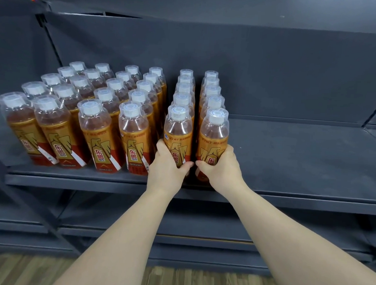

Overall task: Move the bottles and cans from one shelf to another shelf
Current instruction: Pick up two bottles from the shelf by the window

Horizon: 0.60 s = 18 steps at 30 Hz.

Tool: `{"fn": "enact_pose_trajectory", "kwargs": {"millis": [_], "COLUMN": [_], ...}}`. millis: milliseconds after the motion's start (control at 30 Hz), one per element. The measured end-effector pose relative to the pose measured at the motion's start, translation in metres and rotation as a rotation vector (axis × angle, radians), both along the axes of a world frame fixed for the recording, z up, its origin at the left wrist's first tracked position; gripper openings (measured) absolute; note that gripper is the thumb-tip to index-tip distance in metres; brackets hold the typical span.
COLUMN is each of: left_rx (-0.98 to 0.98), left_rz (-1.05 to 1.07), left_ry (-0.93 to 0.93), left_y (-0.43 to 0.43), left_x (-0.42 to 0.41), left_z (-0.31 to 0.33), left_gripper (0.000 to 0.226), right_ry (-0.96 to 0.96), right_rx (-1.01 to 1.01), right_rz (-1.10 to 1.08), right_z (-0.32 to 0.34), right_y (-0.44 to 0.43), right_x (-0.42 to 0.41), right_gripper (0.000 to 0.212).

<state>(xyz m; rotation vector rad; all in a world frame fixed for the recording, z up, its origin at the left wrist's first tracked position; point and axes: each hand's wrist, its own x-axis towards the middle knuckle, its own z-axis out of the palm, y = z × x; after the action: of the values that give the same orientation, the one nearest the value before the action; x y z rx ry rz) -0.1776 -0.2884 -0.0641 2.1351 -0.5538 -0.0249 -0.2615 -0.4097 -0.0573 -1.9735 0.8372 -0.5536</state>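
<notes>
Your left fingers [161, 145] curl round the left side of the left bottle [178, 131] with the thumb wrapped across its label, so your left hand [167, 166] grips it low down; your right fingers [230, 149] curl round the right side of the right bottle [214, 137], thumb across the front, and your right hand [221, 168] grips that one the same way. Your two thumb tips almost meet in the gap between the bottles. Both bottles stand upright at the front edge of the shelf [299, 159], just beside each other, and each heads a single file: the left row [185, 89] and the right row [212, 90] run back to the rear panel [260, 66]. You cannot tell whether either base is lifted, since your hands hide them. Left of your left hand a block of bottles [93, 128] stands on the shelf's left half, four across, white caps under clear covers, its nearest bottle just beside your knuckles. Under the front edge sits a lower shelf [201, 226], and below that a wood floor [178, 278]
</notes>
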Motion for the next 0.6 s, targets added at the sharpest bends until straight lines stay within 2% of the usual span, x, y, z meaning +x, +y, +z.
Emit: {"fn": "enact_pose_trajectory", "kwargs": {"millis": [600], "left_rx": [0.057], "left_rz": [0.022], "left_ry": [-0.061], "left_y": [-0.0022], "left_x": [-0.0052], "left_z": [-0.0049], "left_gripper": [0.091], "right_ry": [-0.025], "right_rx": [-0.016], "right_rz": [0.0], "right_z": [-0.0066], "right_y": [-0.0002], "right_x": [0.0006], "right_gripper": [0.072]}}
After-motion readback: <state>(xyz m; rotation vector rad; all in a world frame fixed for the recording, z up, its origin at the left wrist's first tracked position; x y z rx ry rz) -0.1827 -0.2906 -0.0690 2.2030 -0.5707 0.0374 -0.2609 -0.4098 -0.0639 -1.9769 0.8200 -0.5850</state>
